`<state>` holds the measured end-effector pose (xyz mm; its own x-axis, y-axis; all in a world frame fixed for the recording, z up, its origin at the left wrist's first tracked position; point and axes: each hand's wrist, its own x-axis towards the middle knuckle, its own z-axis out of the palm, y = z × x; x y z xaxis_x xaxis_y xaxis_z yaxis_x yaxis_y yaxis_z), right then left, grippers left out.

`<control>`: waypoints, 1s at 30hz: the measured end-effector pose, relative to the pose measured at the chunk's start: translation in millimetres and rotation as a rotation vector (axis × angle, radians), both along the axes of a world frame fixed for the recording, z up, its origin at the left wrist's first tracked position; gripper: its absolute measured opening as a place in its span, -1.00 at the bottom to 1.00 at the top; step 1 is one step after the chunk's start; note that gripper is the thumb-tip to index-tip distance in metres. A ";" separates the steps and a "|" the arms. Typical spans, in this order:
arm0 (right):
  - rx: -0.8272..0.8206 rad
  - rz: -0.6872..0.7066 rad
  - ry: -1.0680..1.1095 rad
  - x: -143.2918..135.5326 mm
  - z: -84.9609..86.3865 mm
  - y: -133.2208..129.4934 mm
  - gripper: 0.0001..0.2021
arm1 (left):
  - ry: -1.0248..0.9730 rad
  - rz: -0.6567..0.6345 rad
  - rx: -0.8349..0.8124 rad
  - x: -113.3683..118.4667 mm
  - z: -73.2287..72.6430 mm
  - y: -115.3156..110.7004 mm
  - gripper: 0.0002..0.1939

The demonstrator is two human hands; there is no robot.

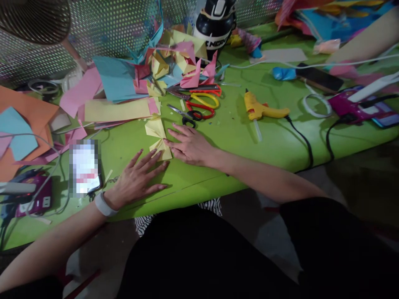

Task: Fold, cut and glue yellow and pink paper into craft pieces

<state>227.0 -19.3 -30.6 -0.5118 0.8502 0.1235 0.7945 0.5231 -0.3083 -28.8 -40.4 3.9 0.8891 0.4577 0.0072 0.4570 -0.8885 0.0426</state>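
Observation:
A folded piece of yellow paper [158, 132], pinched narrow at its middle like a bow, lies flat on the green table [199, 178]. My left hand [139, 176] rests palm down with spread fingers, its fingertips touching the paper's lower part. From the right, my right hand [190, 145] lies flat, fingers stretched out, index and middle fingertips at the paper's right edge near the narrow middle. Just beyond the right hand are black-handled scissors [187, 115], with red- and yellow-handled scissors [204, 101] behind them.
A yellow glue gun [262, 109] lies to the right with its cord trailing off the front edge. Folded coloured papers [181, 58] and a black bottle [215, 31] stand at the back. A phone [87, 166] and purple power strip [35, 193] are left. Another person's arm [361, 41] reaches in.

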 end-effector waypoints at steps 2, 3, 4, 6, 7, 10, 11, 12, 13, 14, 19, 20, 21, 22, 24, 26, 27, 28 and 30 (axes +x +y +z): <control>-0.005 0.005 0.013 0.3 0.2 -0.3 -0.57 | -0.006 0.041 -0.007 -4.3 -0.3 -4.6 -0.19; -0.005 0.008 0.012 0.3 0.7 -0.6 -0.57 | -0.016 0.059 -0.007 -4.2 -1.0 -6.1 -0.13; -0.002 0.010 0.007 0.2 1.4 -1.0 -0.56 | -0.028 0.069 -0.003 -2.7 -2.2 -6.8 -0.09; 0.011 0.012 -0.014 -0.3 2.9 -2.0 -0.56 | -0.044 0.061 0.003 3.1 -5.4 -6.5 -0.03; 0.019 0.011 -0.029 -0.8 3.5 -2.5 -0.55 | -0.049 0.052 0.004 6.8 -7.2 -5.6 -0.02; 0.043 0.005 -0.070 -2.6 4.6 -3.8 -0.55 | -0.054 0.045 0.004 17.1 -11.6 -2.0 -0.01; 0.049 0.002 -0.080 -3.1 4.7 -4.1 -0.55 | -0.053 0.043 0.002 19.7 -12.6 -0.9 0.01; 0.055 -0.001 -0.088 -3.6 4.7 -4.4 -0.55 | -0.052 0.036 0.001 21.6 -13.3 0.0 0.02; 0.060 -0.003 -0.094 -4.0 4.7 -4.6 -0.55 | -0.047 0.027 0.000 23.1 -13.8 0.8 0.04; 0.064 -0.004 -0.100 -4.3 4.7 -4.8 -0.55 | -0.043 0.019 0.000 24.0 -14.0 1.5 0.05; 0.068 -0.007 -0.103 -4.0 3.7 -5.3 -0.54 | -0.031 -0.005 0.009 20.7 -12.4 1.3 0.09; 0.064 -0.008 -0.098 -3.8 3.2 -5.3 -0.53 | -0.030 -0.005 0.012 18.3 -11.9 0.0 0.11; 0.060 -0.008 -0.090 -3.5 2.6 -5.3 -0.53 | -0.028 -0.001 0.014 15.2 -11.3 -1.8 0.12; 0.057 -0.006 -0.079 -3.2 2.0 -5.3 -0.53 | -0.026 0.004 0.018 11.7 -10.7 -3.9 0.12; 0.060 0.000 -0.050 -2.8 0.8 -5.3 -0.53 | -0.025 0.021 0.029 3.8 -9.2 -9.1 0.11; 0.064 0.004 -0.023 -2.5 0.0 -5.4 -0.54 | -0.024 0.040 0.035 -4.0 -7.2 -14.0 0.08; 0.062 0.005 -0.012 -2.6 -0.4 -5.5 -0.54 | -0.022 0.048 0.031 -7.6 -5.9 -15.9 0.06; 0.056 0.004 -0.002 -2.7 -0.7 -5.6 -0.54 | -0.017 0.056 0.022 -11.1 -4.4 -17.1 0.05; 0.039 0.005 0.022 -3.2 -1.1 -5.6 -0.55 | -0.010 0.066 -0.005 -17.6 -0.7 -17.1 0.02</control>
